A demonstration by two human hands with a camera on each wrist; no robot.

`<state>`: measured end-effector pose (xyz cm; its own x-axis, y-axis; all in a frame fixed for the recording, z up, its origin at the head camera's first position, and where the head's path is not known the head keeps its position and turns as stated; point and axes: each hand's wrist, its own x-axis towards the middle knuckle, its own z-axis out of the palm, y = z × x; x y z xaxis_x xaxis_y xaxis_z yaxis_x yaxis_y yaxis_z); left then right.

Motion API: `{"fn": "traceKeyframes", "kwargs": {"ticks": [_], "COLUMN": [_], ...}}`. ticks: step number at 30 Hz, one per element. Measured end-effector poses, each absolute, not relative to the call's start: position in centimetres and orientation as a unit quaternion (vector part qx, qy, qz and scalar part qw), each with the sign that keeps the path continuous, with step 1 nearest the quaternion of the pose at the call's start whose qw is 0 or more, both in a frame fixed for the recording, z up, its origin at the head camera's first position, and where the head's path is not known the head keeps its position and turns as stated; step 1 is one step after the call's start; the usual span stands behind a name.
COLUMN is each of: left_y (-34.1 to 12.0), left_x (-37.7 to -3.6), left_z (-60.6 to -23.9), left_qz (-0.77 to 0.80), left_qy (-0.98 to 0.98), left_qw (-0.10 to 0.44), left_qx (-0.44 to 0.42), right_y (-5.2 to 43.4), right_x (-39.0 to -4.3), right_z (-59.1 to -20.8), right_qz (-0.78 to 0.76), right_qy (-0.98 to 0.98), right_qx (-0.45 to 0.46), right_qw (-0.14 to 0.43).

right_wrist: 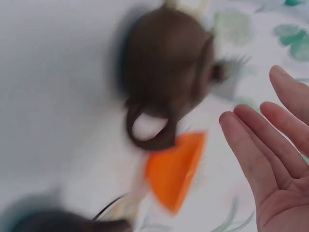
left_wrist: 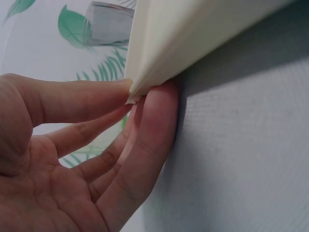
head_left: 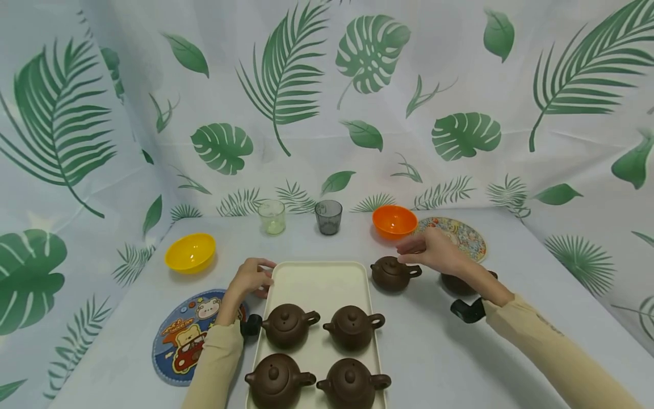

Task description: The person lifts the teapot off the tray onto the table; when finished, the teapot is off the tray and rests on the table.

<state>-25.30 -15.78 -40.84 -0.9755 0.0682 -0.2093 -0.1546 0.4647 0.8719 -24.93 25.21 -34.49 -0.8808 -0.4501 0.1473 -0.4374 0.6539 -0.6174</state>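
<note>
A cream tray (head_left: 321,284) bears several dark brown teapots, among them one teapot (head_left: 287,326) at its left and another (head_left: 352,328) at its right. My left hand (head_left: 251,277) pinches the tray's left edge; the left wrist view shows the thumb above the rim (left_wrist: 149,72) and fingers beneath. Off the tray to the right stands a brown teapot (head_left: 391,274) with its lid on. My right hand (head_left: 431,251) hovers just above it, apart from it, fingers extended and holding nothing. A further teapot (head_left: 458,284) is partly hidden behind my right wrist.
At the back stand a pale green glass (head_left: 272,217), a grey glass (head_left: 328,217) and an orange bowl (head_left: 394,222). A patterned round mat (head_left: 470,238) lies behind my right hand. On the left are a yellow bowl (head_left: 191,253) and a blue cartoon mat (head_left: 176,329).
</note>
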Motion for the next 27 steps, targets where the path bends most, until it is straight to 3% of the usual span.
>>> {"fn": "traceKeyframes", "kwargs": {"ticks": [6,20,27], "left_y": [-15.8,-15.7,-15.7], "left_x": [-25.3,-25.3,-25.3], "left_z": [-40.8,-40.9,-41.0], "left_qz": [0.516,0.511,0.511], "left_qy": [0.850,0.852,0.853], "left_qw": [0.105,0.108,0.105], "left_qx": [-0.028,-0.028,-0.032], "right_y": [22.5,19.3,18.9], "right_x": [-23.4,-18.9,-17.6], "right_z": [-33.8,-36.8,-37.6], "right_qz": [-0.362,-0.417,-0.421], "right_qy": [0.892,0.840,0.836], "right_qx": [-0.272,-0.328,-0.330], "right_qw": [0.006,0.114,0.125]}}
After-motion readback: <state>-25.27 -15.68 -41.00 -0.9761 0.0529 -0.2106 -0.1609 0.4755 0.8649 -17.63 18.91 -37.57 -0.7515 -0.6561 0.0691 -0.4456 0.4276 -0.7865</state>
